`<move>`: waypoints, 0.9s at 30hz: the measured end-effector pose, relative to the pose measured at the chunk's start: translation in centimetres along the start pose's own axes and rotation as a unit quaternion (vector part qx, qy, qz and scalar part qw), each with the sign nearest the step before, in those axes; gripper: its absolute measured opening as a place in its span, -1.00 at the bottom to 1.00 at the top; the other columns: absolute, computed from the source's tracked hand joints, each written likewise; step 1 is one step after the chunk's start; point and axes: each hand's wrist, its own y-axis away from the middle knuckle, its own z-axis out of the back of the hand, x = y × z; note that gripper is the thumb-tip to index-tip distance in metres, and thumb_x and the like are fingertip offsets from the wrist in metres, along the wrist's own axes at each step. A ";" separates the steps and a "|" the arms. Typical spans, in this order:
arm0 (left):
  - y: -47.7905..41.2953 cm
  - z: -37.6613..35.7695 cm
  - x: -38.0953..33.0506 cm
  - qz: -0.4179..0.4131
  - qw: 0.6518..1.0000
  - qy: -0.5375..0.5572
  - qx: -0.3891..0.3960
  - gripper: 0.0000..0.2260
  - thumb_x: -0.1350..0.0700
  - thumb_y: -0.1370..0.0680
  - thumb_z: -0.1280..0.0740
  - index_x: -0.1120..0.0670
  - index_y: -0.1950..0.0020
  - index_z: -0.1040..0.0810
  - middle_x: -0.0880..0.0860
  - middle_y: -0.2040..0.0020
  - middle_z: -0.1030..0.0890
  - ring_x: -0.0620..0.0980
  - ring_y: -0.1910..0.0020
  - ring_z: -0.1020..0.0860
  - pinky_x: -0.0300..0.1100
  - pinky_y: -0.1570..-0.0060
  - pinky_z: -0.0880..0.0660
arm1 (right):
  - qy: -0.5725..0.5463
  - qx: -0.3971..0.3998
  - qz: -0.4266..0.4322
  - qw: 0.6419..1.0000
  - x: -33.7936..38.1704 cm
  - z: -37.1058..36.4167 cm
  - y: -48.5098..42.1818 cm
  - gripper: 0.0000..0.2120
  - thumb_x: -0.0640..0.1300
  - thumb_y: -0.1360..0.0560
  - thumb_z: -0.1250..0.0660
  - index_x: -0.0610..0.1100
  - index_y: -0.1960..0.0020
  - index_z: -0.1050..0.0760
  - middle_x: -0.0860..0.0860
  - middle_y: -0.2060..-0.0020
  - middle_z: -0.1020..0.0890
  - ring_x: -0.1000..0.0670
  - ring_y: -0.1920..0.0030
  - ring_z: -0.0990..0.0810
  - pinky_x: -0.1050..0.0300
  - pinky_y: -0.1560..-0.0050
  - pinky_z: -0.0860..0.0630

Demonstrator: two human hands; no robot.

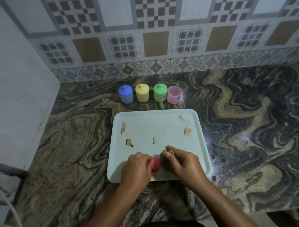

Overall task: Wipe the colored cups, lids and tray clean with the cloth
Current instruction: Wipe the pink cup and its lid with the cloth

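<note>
Gripping pink lid (pixel 155 164) in my left hand (pixel 137 168), fingers curled round it, low centre of frame, above near edge of tray (pixel 155 123). My right hand (pixel 182 162) pinches bunched cloth (pixel 163 154), touching lid.

Risks, as I judge:
- cloth looks brown, may smear lid instead of cleaning
- lid small, may slip and drop on brown smears (pixel 129 142) of tray
- pink cup (pixel 174 94) stands uncovered, upper centre, in row with lidded green cup (pixel 160 93), yellow cup (pixel 142 93), blue cup (pixel 125 94); careless reach may knock row.
</note>
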 end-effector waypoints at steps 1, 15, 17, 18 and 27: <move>0.0 -0.1 0.1 0.006 1.000 0.007 -0.003 -0.81 -0.02 -0.56 -0.35 -0.06 -0.14 -0.62 -0.09 -0.08 -0.59 -0.04 -0.09 -0.47 -0.19 -0.01 -0.47 | 0.000 -0.004 -0.003 1.000 -0.1 0.0 0.1 -0.77 -0.05 -0.59 -0.38 -0.07 -0.20 -0.67 0.46 0.17 -0.62 0.48 0.01 -0.56 0.45 0.00 -0.51; -1.5 6.1 -4.2 0.213 0.786 0.581 -0.005 -0.86 0.23 -0.53 -0.43 0.09 -0.06 -0.70 0.08 -0.06 -0.72 0.07 0.04 -0.72 0.00 0.10 -0.67 | -0.237 -0.043 -0.023 0.970 3.0 -0.1 0.1 -0.56 0.16 -0.52 -0.39 0.05 -0.36 -0.57 0.04 0.00 -0.74 0.06 0.02 -0.69 -0.18 -0.06 -0.65; -1.7 7.0 -4.4 0.238 0.723 0.648 0.022 -0.77 0.27 -0.52 -0.41 0.14 -0.17 -0.60 0.17 -0.08 -0.70 0.14 0.00 -0.71 0.02 0.08 -0.66 | -0.261 -0.062 -0.024 0.963 3.5 0.5 -0.6 -0.50 0.18 -0.50 -0.42 0.01 -0.37 -0.55 0.07 -0.03 -0.73 0.06 -0.07 -0.69 -0.14 -0.11 -0.65; -1.8 7.4 -4.4 0.248 0.691 0.678 0.047 -0.73 0.28 -0.53 -0.39 0.17 -0.22 -0.55 0.20 -0.09 -0.69 0.15 -0.02 -0.70 0.01 0.06 -0.66 | -0.260 -0.074 -0.017 0.963 3.9 1.0 -0.9 -0.48 0.14 -0.51 -0.43 -0.06 -0.39 -0.53 0.10 -0.04 -0.73 0.10 -0.12 -0.69 0.00 -0.13 -0.65; -1.7 9.7 -4.9 0.237 0.586 0.765 0.122 -0.61 0.17 -0.55 -0.32 0.23 -0.36 -0.44 0.17 -0.16 -0.67 -0.02 -0.07 -0.68 -0.05 0.03 -0.59 | -0.167 -0.144 0.170 0.960 5.8 2.6 -1.4 -0.64 -0.07 -0.55 -0.44 -0.12 -0.32 -0.56 0.03 -0.25 -0.63 0.02 -0.32 -0.59 0.07 -0.30 -0.55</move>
